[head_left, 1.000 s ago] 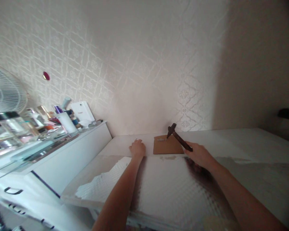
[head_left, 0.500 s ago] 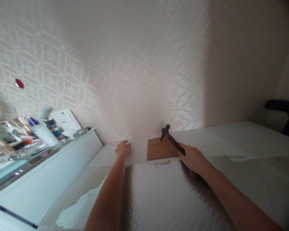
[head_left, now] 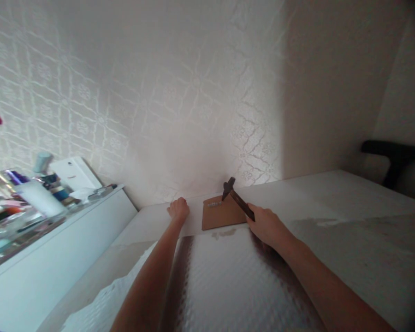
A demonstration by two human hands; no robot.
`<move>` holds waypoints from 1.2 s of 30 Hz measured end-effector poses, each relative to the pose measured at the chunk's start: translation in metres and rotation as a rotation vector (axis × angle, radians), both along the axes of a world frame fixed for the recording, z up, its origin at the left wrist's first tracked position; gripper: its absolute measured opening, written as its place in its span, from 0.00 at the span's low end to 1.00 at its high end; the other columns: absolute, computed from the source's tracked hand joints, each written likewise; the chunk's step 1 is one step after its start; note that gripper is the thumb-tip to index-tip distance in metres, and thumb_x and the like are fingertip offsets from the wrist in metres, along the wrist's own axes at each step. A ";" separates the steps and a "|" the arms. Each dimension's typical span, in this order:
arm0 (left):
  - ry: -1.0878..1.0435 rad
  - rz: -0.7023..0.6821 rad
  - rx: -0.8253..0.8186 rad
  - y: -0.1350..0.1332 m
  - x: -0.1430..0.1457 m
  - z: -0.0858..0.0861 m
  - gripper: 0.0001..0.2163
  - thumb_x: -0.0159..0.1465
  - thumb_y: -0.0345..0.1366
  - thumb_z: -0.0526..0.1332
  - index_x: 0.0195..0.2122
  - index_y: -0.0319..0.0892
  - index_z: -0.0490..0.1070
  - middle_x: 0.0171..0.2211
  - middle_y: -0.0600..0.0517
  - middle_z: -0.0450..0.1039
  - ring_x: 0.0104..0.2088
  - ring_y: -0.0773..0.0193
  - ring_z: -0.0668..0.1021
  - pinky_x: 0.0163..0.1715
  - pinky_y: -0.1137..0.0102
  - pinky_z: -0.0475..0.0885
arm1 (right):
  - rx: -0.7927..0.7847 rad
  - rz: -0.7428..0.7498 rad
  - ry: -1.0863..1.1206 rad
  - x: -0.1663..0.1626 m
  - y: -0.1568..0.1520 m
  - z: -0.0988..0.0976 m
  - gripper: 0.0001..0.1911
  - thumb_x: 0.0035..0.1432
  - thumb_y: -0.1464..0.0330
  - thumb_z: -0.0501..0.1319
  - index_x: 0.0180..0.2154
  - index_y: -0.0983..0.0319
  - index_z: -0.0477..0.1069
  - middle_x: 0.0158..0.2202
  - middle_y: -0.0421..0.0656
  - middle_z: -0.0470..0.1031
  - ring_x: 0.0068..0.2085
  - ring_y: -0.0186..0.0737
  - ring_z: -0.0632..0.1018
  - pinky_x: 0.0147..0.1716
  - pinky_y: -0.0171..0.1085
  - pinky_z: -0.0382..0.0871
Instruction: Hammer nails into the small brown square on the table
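A hammer with a dark head and a brown handle is gripped in my right hand. Its head is over the upper right part of a flat brown board, pointed end down. Whether the tip touches the board I cannot tell. A short row of small silvery pieces lies along the board's upper left, too small to name. To the left of the board, my left hand rests on the white tabletop near the wall, fingers curled in. What they hold, if anything, is hidden.
A patterned wall rises behind the table. Bottles and a white box crowd a white cabinet at left. A black armrest-like shape stands at right. White textured material fills the lower middle.
The view has swung slightly right, so everything appears further left. My left hand's fingers look more curled than before. The hammer stays over the board in my right hand.
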State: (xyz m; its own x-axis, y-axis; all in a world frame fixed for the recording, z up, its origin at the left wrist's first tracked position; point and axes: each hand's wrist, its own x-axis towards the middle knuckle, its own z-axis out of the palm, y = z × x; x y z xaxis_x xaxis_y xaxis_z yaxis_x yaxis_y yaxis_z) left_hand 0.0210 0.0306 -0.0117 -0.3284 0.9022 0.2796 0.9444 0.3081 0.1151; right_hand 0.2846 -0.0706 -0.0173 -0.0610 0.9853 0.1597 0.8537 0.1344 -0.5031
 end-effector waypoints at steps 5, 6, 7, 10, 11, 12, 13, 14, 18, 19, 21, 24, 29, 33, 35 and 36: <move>-0.044 -0.179 0.019 0.002 0.047 0.012 0.11 0.60 0.35 0.50 0.37 0.46 0.72 0.40 0.51 0.72 0.43 0.60 0.72 0.39 0.70 0.64 | 0.004 0.005 0.012 0.001 0.000 0.000 0.15 0.52 0.70 0.51 0.43 0.61 0.66 0.34 0.49 0.74 0.36 0.43 0.74 0.31 0.34 0.60; -0.058 -0.222 0.033 0.001 0.057 0.013 0.11 0.60 0.36 0.51 0.36 0.46 0.72 0.40 0.52 0.72 0.43 0.62 0.72 0.39 0.72 0.64 | 0.006 0.005 0.018 0.001 0.000 0.000 0.16 0.52 0.70 0.51 0.44 0.61 0.66 0.34 0.49 0.74 0.37 0.43 0.74 0.32 0.34 0.60; -0.103 -0.275 0.058 0.000 0.067 0.014 0.10 0.60 0.36 0.51 0.36 0.45 0.72 0.39 0.51 0.73 0.42 0.62 0.72 0.39 0.72 0.64 | 0.009 0.004 0.024 0.001 0.000 0.000 0.16 0.52 0.70 0.51 0.44 0.61 0.66 0.34 0.50 0.74 0.37 0.43 0.74 0.32 0.34 0.60; -0.241 -0.381 0.144 -0.005 0.089 0.012 0.10 0.61 0.36 0.52 0.36 0.42 0.72 0.37 0.50 0.73 0.39 0.64 0.73 0.39 0.73 0.64 | 0.013 0.011 0.035 0.001 0.001 -0.002 0.18 0.52 0.70 0.51 0.46 0.61 0.64 0.35 0.50 0.74 0.38 0.43 0.74 0.33 0.35 0.60; -0.272 -0.402 0.169 -0.006 0.093 0.010 0.10 0.60 0.37 0.52 0.35 0.42 0.72 0.36 0.50 0.74 0.39 0.64 0.73 0.38 0.73 0.64 | 0.009 0.010 0.029 0.001 0.002 -0.002 0.18 0.52 0.70 0.51 0.47 0.61 0.64 0.36 0.50 0.74 0.38 0.43 0.74 0.33 0.35 0.61; -0.296 -0.417 0.189 -0.007 0.095 0.008 0.10 0.60 0.37 0.53 0.35 0.42 0.72 0.36 0.51 0.74 0.38 0.64 0.74 0.37 0.73 0.65 | 0.007 0.010 0.022 0.001 0.002 -0.003 0.18 0.52 0.70 0.51 0.47 0.61 0.64 0.36 0.50 0.74 0.38 0.43 0.74 0.33 0.35 0.61; -0.317 -0.428 0.207 -0.008 0.096 0.005 0.10 0.60 0.37 0.53 0.35 0.42 0.72 0.35 0.51 0.74 0.37 0.64 0.74 0.37 0.73 0.65 | 0.008 0.008 0.014 0.000 0.002 -0.003 0.19 0.52 0.70 0.51 0.47 0.61 0.64 0.36 0.50 0.74 0.37 0.43 0.74 0.33 0.35 0.61; -0.337 -0.433 0.221 -0.008 0.095 0.003 0.09 0.59 0.37 0.54 0.35 0.42 0.72 0.35 0.51 0.74 0.37 0.64 0.74 0.37 0.73 0.65 | 0.010 0.005 0.006 0.000 0.002 -0.003 0.19 0.52 0.69 0.51 0.47 0.61 0.64 0.36 0.50 0.74 0.37 0.44 0.74 0.33 0.36 0.61; -0.397 -0.422 0.216 -0.007 0.088 -0.004 0.09 0.59 0.36 0.55 0.37 0.43 0.72 0.35 0.52 0.74 0.35 0.66 0.74 0.36 0.73 0.66 | 0.015 0.001 0.000 0.001 0.003 -0.004 0.18 0.53 0.68 0.51 0.47 0.60 0.64 0.35 0.50 0.74 0.37 0.44 0.74 0.33 0.36 0.61; -0.403 -0.429 0.196 -0.007 0.086 -0.006 0.09 0.59 0.35 0.55 0.37 0.43 0.73 0.35 0.52 0.74 0.35 0.66 0.74 0.36 0.74 0.66 | 0.012 0.001 0.003 0.001 0.003 -0.004 0.18 0.53 0.68 0.51 0.47 0.60 0.64 0.36 0.50 0.74 0.38 0.44 0.74 0.33 0.36 0.61; -0.408 -0.454 0.160 -0.007 0.084 -0.009 0.09 0.58 0.34 0.55 0.36 0.43 0.73 0.34 0.52 0.75 0.34 0.66 0.75 0.35 0.74 0.67 | 0.008 0.001 0.013 0.001 0.003 -0.004 0.18 0.53 0.68 0.51 0.47 0.61 0.65 0.36 0.50 0.74 0.38 0.43 0.74 0.33 0.35 0.61; -0.409 -0.469 0.135 -0.005 0.082 -0.014 0.09 0.57 0.34 0.56 0.36 0.43 0.73 0.33 0.52 0.75 0.34 0.66 0.75 0.35 0.74 0.67 | 0.009 0.004 0.024 0.002 0.004 -0.004 0.18 0.52 0.68 0.51 0.46 0.61 0.65 0.36 0.50 0.74 0.38 0.43 0.74 0.34 0.35 0.61; -0.389 -0.485 0.118 -0.003 0.081 -0.019 0.10 0.58 0.36 0.56 0.38 0.43 0.73 0.34 0.51 0.75 0.35 0.65 0.75 0.35 0.73 0.67 | 0.004 0.004 0.016 0.002 0.004 -0.003 0.18 0.52 0.69 0.51 0.46 0.61 0.65 0.35 0.50 0.74 0.37 0.43 0.74 0.32 0.35 0.61; -0.374 -0.481 0.126 -0.003 0.080 -0.020 0.09 0.57 0.36 0.56 0.37 0.43 0.74 0.34 0.52 0.75 0.35 0.65 0.75 0.34 0.74 0.67 | 0.004 0.004 0.015 0.002 0.003 -0.002 0.17 0.52 0.69 0.50 0.44 0.62 0.66 0.35 0.50 0.74 0.37 0.43 0.74 0.31 0.35 0.60; -0.363 -0.482 0.125 -0.003 0.080 -0.021 0.09 0.57 0.36 0.56 0.36 0.44 0.74 0.34 0.52 0.75 0.35 0.65 0.75 0.34 0.74 0.67 | 0.005 0.001 0.019 0.002 0.003 -0.002 0.16 0.52 0.69 0.50 0.44 0.62 0.66 0.35 0.50 0.74 0.37 0.43 0.74 0.31 0.34 0.60; -0.359 -0.483 0.123 -0.003 0.080 -0.021 0.09 0.57 0.36 0.56 0.36 0.44 0.74 0.34 0.52 0.75 0.35 0.65 0.75 0.34 0.74 0.67 | 0.007 0.001 0.022 0.002 0.004 -0.003 0.16 0.52 0.69 0.50 0.44 0.62 0.66 0.35 0.49 0.74 0.37 0.42 0.74 0.31 0.34 0.60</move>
